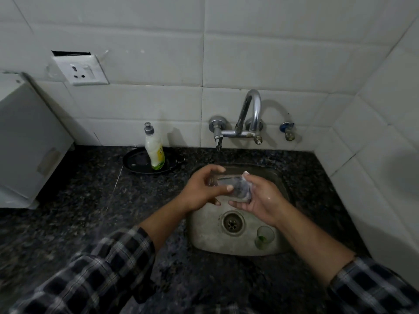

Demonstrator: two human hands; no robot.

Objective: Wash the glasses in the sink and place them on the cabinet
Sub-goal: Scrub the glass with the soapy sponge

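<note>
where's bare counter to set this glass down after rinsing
Widest bare patch: counter left of the sink, between the white box and the black tray. Narrow strip between sink and right wall. Crowded: the basin, left hand and right hand on the held glass, plus a second glass.

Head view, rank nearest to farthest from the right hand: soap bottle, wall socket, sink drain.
1. Sink drain, just below the right hand.
2. Soap bottle, on the counter left of the tap.
3. Wall socket, high on the tiles, far left.
</note>
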